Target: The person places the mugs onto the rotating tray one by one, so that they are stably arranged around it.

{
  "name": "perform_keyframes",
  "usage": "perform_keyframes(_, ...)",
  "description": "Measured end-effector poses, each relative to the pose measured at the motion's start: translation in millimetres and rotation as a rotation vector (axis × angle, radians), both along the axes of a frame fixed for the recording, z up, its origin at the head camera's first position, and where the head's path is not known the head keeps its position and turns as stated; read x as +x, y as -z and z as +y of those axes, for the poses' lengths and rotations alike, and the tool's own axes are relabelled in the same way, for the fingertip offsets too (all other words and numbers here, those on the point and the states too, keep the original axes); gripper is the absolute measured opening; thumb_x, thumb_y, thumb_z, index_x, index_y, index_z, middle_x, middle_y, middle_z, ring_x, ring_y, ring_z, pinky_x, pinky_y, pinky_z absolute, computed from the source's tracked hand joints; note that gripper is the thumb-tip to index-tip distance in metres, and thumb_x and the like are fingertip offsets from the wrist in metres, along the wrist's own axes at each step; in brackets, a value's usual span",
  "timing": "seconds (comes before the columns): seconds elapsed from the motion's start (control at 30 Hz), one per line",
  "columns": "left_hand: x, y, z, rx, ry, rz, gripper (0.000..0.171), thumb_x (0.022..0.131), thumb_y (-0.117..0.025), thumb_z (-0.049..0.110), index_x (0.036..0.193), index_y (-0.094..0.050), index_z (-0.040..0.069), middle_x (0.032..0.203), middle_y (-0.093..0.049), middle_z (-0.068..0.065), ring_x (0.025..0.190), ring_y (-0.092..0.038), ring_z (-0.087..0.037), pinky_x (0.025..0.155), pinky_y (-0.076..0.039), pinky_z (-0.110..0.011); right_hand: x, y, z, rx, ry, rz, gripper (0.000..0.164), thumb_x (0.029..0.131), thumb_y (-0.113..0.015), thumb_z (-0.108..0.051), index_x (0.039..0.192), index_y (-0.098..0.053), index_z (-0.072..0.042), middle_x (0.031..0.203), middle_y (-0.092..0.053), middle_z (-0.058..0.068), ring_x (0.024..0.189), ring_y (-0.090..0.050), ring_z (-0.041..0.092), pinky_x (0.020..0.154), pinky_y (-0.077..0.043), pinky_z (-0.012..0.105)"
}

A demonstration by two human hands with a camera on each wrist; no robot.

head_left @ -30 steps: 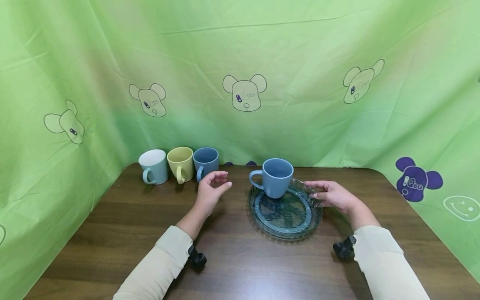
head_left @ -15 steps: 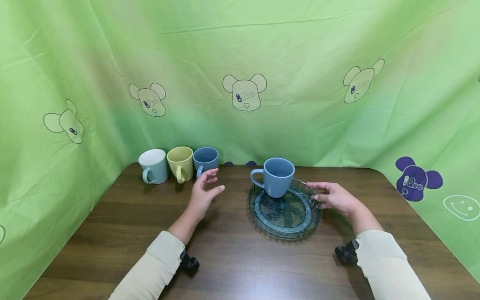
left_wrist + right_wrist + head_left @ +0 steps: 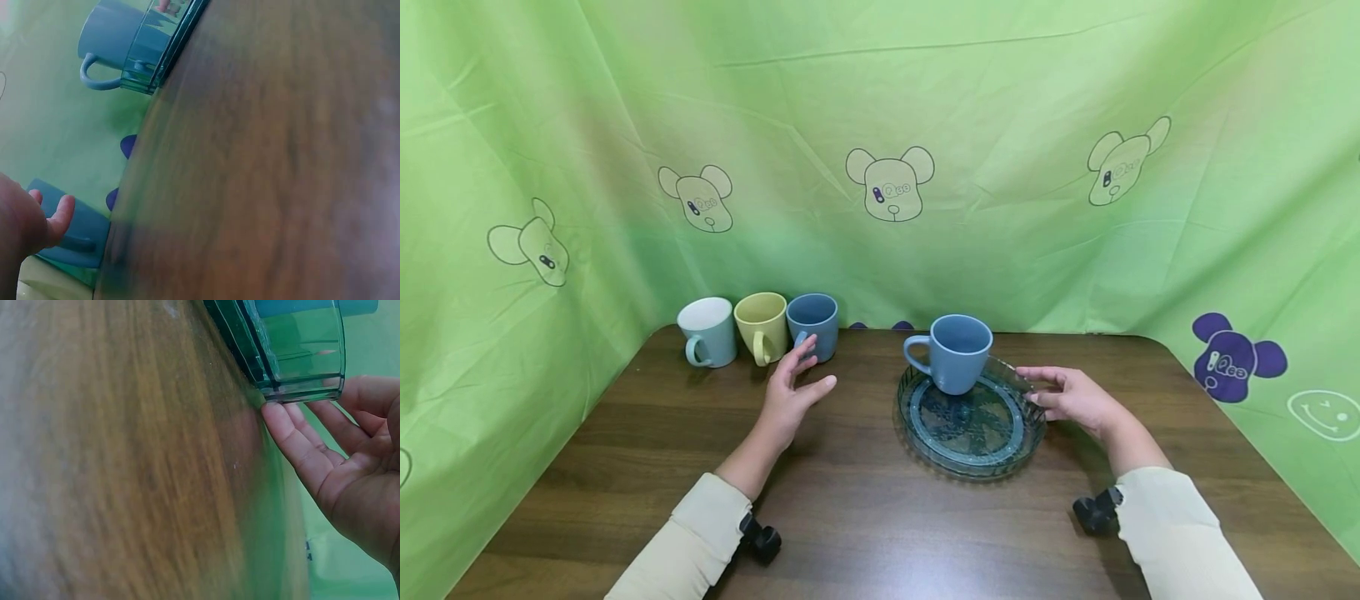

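A round blue-green glass tray (image 3: 967, 463) with a raised ribbed rim lies on the table, with a blue mug (image 3: 961, 354) upright at its back, handle to the left. My right hand (image 3: 1072, 400) is at the tray's right rim. In the right wrist view the thumb reaches over the glass wall while the other fingers (image 3: 300, 440) stay outside and below it. Holding nothing, my left hand (image 3: 786, 402) hovers left of the tray, fingers spread. Its fingertips overlap a second blue mug (image 3: 822, 315) behind it in the head view.
Left of that second blue mug stand a yellow mug (image 3: 762, 321) and a light blue mug (image 3: 715, 337), forming a row at the back left. Green printed cloth (image 3: 1000, 233) rises behind the brown wooden table (image 3: 880, 533) and along both sides.
My left hand has drawn leftward toward me, away from the tray. The right hand and the mug on the tray have shifted slightly right, while the tray's outline stays in place.
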State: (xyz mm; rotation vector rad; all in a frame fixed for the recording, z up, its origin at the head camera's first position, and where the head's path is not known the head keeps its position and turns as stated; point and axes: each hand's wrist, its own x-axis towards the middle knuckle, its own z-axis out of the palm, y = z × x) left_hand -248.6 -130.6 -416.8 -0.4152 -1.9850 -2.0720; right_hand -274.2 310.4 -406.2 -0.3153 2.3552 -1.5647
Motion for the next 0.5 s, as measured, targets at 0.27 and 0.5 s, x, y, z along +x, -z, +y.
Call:
perform_keyframes(0.27,4.8,-3.4,-8.3,0.015,-0.023,-0.01,0.07,0.086,-0.069,-0.007,0.147,-0.037,-0.002,0.149,-0.035,-0.02,0.131,-0.032,-0.044,0.105,-0.035,-0.063,2.7,-0.4,1.2,-0.008,-0.006,0.005,0.056,0.095,-0.058,-0.002,0.144,-0.034,0.011,0.144,-0.035,0.036,0.109,-0.06,0.016,0.082,-0.058,0.031)
perform_keyframes(0.5,5.4,-4.0,-11.9,0.014,-0.061,-0.009,0.073,0.084,-0.069,-0.01,0.148,-0.033,-0.004,0.149,-0.034,-0.023,0.136,-0.032,-0.04,0.109,-0.032,-0.06,3.6,1.3,0.1,-0.029,-0.003,0.004,0.056,0.095,-0.058,0.0,0.143,-0.033,0.013,0.143,-0.034,0.037,0.102,-0.061,0.007,0.08,-0.059,0.031)
